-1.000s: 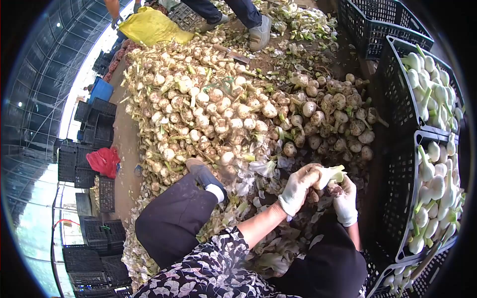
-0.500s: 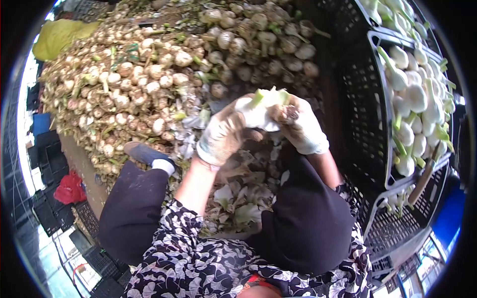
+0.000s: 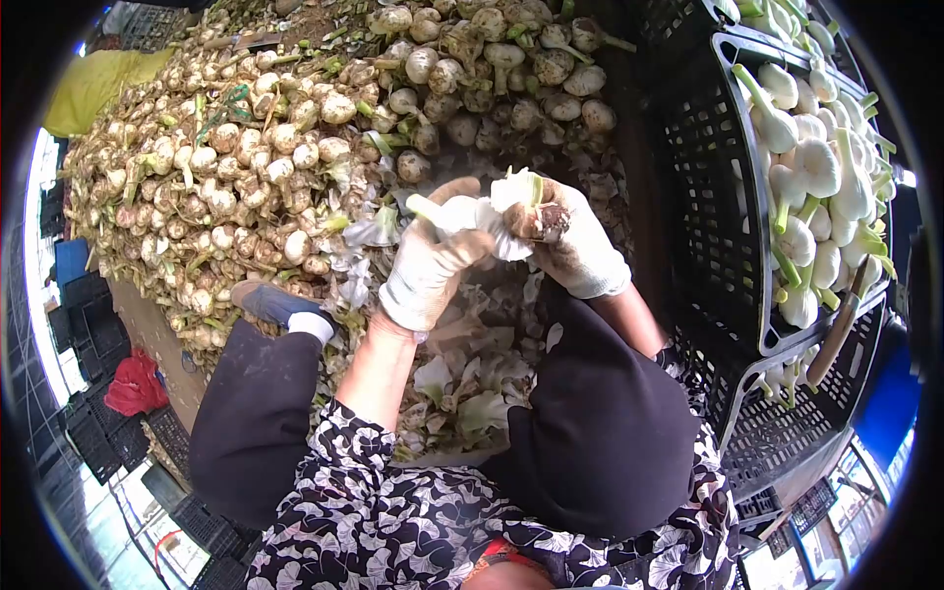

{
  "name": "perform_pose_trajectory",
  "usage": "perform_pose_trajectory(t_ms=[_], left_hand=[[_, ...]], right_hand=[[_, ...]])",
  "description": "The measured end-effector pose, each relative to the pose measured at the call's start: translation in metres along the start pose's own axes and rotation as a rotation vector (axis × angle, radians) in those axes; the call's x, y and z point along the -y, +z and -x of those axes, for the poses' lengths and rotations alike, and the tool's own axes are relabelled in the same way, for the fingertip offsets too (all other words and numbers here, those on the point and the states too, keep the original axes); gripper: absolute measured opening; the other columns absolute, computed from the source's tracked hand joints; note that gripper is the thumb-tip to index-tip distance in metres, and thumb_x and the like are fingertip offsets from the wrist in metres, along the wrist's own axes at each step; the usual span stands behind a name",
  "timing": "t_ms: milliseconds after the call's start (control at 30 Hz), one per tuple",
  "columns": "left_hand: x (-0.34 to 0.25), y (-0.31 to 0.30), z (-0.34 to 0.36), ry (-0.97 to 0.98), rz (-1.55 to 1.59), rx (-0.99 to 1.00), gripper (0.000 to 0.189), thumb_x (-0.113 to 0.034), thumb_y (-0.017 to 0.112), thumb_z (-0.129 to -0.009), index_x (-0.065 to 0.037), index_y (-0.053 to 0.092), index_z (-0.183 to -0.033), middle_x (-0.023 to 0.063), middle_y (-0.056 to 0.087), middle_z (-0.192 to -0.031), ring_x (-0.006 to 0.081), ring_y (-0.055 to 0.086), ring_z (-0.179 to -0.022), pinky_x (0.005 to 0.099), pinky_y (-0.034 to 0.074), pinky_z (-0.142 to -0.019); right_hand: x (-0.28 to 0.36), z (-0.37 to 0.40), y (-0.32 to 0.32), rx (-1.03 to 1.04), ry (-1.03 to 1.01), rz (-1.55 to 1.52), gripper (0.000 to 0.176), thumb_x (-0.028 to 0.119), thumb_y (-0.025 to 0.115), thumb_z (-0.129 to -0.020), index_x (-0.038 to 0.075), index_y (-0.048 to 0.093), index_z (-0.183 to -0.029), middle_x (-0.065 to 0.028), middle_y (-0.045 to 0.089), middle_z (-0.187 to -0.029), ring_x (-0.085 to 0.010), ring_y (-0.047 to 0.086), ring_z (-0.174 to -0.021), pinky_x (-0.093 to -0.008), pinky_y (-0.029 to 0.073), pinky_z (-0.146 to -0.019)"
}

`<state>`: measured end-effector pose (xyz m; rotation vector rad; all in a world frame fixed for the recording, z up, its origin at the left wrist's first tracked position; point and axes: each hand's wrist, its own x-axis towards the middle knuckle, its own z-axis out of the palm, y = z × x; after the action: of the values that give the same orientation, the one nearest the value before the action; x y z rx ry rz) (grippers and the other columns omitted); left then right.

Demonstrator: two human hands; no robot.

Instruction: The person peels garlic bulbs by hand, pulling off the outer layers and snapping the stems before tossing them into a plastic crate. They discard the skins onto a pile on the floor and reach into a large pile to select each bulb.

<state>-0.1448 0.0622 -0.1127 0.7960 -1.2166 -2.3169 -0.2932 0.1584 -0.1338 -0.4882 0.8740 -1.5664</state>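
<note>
Head view: a garlic pile is spread at left; a white garlic bulb is gripped by the left hand, rooty husk by the right hand; pale bulbs are held in a black crate.

A crumpled red plastic bag is lying beside black plastic crates at the left. A strip of bare brown floor is running just right of the bag. Above it in the view, a blue box-like object is standing near more dark crates, and a yellow sack is lying higher up. Left of the bag, a dark gridded wall is curving away. Below the bag, strong white daylight is glaring through pale panels.
</note>
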Motion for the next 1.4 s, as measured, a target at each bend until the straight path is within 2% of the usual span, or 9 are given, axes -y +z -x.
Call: perform_pose_trajectory(t_ms=[167, 267, 367, 500, 567, 767, 967, 1167, 1400], left_hand=[[-0.010, -0.014, 0.002, -0.080, 0.218, 0.087, 0.060, -0.004, 0.072, -0.074, 0.002, 0.045, -0.127, 0.0062, 0.061, -0.090, 0.0106, 0.057, -0.075, 0.0228, 0.047, -0.065], [-0.012, -0.015, 0.001, -0.046, -0.149, 0.006, 0.069, -0.006, 0.075, -0.071, 0.004, 0.044, -0.131, 0.0058, 0.060, -0.100, 0.0122, 0.057, -0.084, 0.0244, 0.049, -0.073], [-0.025, -0.009, 0.002, -0.047, -0.478, -0.084, 0.070, 0.005, 0.074, -0.068, 0.005, 0.044, -0.131, 0.0073, 0.060, -0.109, 0.0123, 0.057, -0.095, 0.0240, 0.050, -0.083], [-0.020, -0.014, 0.001, 0.072, -0.680, -0.085, 0.084, 0.004, 0.082, -0.062, 0.004, 0.040, -0.134, 0.0109, 0.060, -0.112, 0.0156, 0.062, -0.095, 0.0278, 0.055, -0.080], [-0.015, -0.014, -0.001, 0.040, -0.578, -0.073, 0.087, 0.004, 0.083, -0.061, 0.004, 0.038, -0.135, 0.0119, 0.061, -0.110, 0.0160, 0.062, -0.095, 0.0277, 0.055, -0.079], [-0.017, -0.020, 0.000, 0.057, -0.667, -0.117, 0.084, -0.003, 0.087, -0.060, 0.004, 0.043, -0.131, 0.0125, 0.062, -0.108, 0.0168, 0.063, -0.092, 0.0270, 0.056, -0.075], [-0.014, -0.014, 0.001, 0.083, -0.758, -0.056, 0.081, 0.000, 0.082, -0.062, 0.004, 0.042, -0.132, 0.0136, 0.060, -0.115, 0.0194, 0.061, -0.099, 0.0297, 0.054, -0.082], [-0.015, 0.002, 0.000, 0.095, -0.031, -0.138, 0.067, 0.010, 0.065, -0.074, 0.003, 0.039, -0.135, 0.0147, 0.053, -0.128, 0.0212, 0.057, -0.109, 0.0303, 0.052, -0.088], [-0.002, -0.004, -0.003, 0.239, -0.599, -0.182, 0.073, 0.008, 0.076, -0.064, 0.005, 0.046, -0.130, 0.0159, 0.057, -0.120, 0.0203, 0.057, -0.109, 0.0314, 0.046, -0.095]], right_hand=[[-0.030, -0.019, -0.064, -0.581, -0.060, -0.606, 0.036, 0.026, 0.060, -0.091, 0.000, 0.057, -0.116, -0.0088, 0.062, -0.108, -0.0168, 0.059, -0.099, -0.0330, 0.049, -0.086], [-0.039, -0.003, -0.061, 0.180, 0.079, 0.459, 0.054, 0.036, 0.064, -0.087, -0.003, 0.052, -0.122, -0.0132, 0.063, -0.110, -0.0236, 0.062, -0.101, -0.0346, 0.049, -0.087], [-0.057, 0.000, -0.049, 0.375, 0.135, 1.547, 0.055, 0.039, 0.063, -0.088, -0.002, 0.052, -0.123, -0.0106, 0.065, -0.105, -0.0167, 0.061, -0.086, -0.0291, 0.050, -0.077], [0.002, -0.012, -0.025, -0.066, 0.218, 0.483, 0.052, 0.047, 0.062, -0.086, -0.003, 0.059, -0.100, -0.0081, 0.062, -0.084, -0.0139, 0.059, -0.082, -0.0292, 0.049, -0.073], [-0.004, -0.023, -0.012, 0.055, -0.219, 0.619, 0.052, 0.048, 0.061, -0.086, -0.002, 0.060, -0.099, -0.0065, 0.062, -0.082, -0.0106, 0.058, -0.074, -0.0243, 0.047, -0.064], [0.013, -0.017, -0.009, -0.133, 0.228, 0.432, 0.038, 0.034, 0.065, -0.086, -0.003, 0.063, -0.097, -0.0045, 0.066, -0.076, -0.0048, 0.054, -0.061, -0.0216, 0.044, -0.053], [0.010, -0.008, 0.010, -0.151, -0.129, 0.857, 0.020, 0.018, 0.062, -0.084, -0.002, 0.064, -0.089, -0.0136, 0.064, -0.074, -0.0176, 0.061, -0.066, -0.0310, 0.049, -0.064], [-0.004, -0.010, 0.012, -0.163, -0.113, 0.804, 0.018, 0.015, 0.059, -0.086, -0.003, 0.061, -0.088, -0.0131, 0.065, -0.076, -0.0183, 0.064, -0.069, -0.0305, 0.050, -0.065], [0.009, -0.006, 0.017, -0.241, -0.345, 1.022, 0.019, 0.013, 0.066, -0.079, -0.001, 0.064, -0.092, -0.0161, 0.064, -0.082, -0.0246, 0.065, -0.071, -0.0324, 0.051, -0.066]])
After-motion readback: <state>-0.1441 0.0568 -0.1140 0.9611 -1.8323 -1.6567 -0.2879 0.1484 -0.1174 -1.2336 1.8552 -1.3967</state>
